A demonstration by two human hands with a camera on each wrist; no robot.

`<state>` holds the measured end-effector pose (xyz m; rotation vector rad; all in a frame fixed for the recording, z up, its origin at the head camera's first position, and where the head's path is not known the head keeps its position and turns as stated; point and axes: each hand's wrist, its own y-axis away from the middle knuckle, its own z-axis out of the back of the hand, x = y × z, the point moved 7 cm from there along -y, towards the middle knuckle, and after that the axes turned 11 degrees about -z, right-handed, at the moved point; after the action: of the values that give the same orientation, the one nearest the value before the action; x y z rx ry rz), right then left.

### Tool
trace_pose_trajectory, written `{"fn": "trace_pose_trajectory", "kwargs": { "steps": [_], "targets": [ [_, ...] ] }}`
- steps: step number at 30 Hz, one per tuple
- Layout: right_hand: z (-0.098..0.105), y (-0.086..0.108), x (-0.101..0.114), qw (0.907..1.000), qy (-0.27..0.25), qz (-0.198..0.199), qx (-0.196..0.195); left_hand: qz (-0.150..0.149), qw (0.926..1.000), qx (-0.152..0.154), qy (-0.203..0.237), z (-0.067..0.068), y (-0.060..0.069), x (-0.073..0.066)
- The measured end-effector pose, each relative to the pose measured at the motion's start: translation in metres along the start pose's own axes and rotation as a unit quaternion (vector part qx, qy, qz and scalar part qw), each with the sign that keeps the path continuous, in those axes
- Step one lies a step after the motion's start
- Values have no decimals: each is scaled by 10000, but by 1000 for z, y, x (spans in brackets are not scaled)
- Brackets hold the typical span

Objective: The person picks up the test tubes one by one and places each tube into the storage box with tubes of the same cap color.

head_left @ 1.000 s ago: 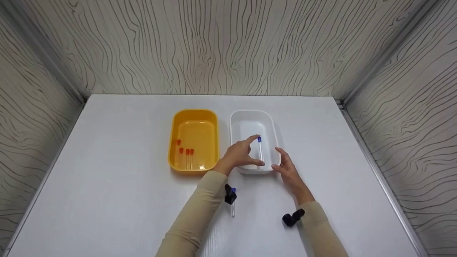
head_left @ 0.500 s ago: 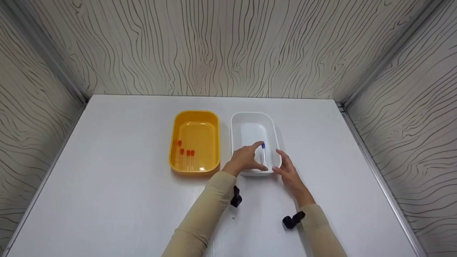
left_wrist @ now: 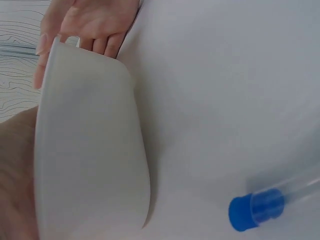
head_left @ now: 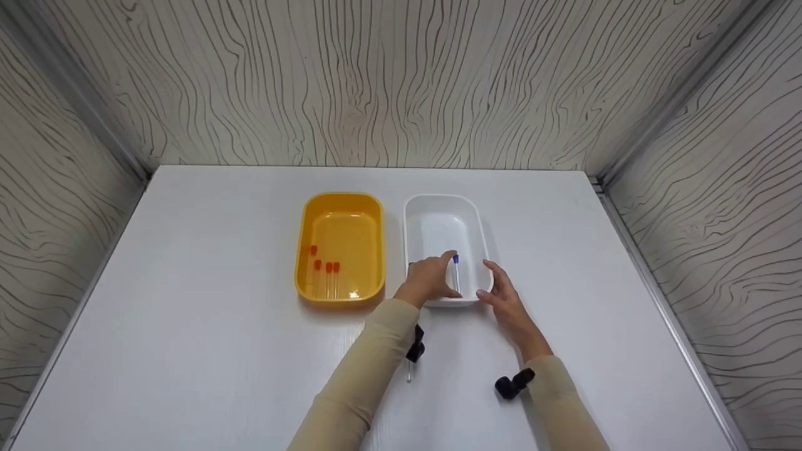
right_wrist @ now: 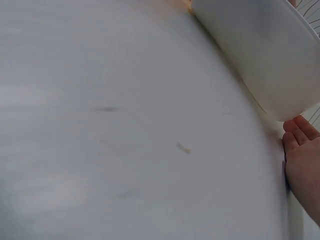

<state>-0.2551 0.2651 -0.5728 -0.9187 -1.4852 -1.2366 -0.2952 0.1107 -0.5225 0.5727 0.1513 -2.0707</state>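
My left hand reaches over the near end of the white tray. Thumb and a finger pinch a clear blue-capped test tube lengthwise, the finger by its cap and the thumb at its lower end. My right hand holds the tray's near right corner, fingers along the side and thumb at the front. From the left wrist, the tray's outer wall hides part of the left hand. Another blue-capped tube lies on the table, mostly hidden under the left wrist in the head view.
A yellow tray stands left of the white one, with several red-capped tubes inside. Both stand on a white table. Wood-patterned panels rise behind and at both sides. Black cameras sit on both wrists.
The left hand has brought the blue-capped tube lower and nearer the front end of the white tray, and its thumb and finger stand closer together. The right hand stays at the corner.
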Motion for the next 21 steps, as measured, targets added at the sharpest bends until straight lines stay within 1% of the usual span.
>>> {"fn": "trace_pose_trajectory", "kwargs": {
  "steps": [3, 6, 9, 12, 15, 21],
  "targets": [
    [0, 0, 0, 10000, 25, 31, -17, 55, 9999, 104, -59, -2, -1, 1],
    [0, -1, -2, 10000, 33, -21, -50, 112, 9997, 188, -118, -4, -1, 2],
    [-1, -1, -1, 10000, -68, -35, 15, 158, 9995, 227, -173, -4, -2, 2],
    [-1, -1, -1, 9999, -159, -32, 57, 207, 9993, 271, -119, -5, -2, 2],
    [-2, -1, -1, 9998, -187, 4, 39, 225, 9993, 278, -74, -5, -1, 2],
    [-1, -2, 0, 9998, -199, 75, 50, 199, 9992, 276, -202, -5, -1, 3]
  ]
}}
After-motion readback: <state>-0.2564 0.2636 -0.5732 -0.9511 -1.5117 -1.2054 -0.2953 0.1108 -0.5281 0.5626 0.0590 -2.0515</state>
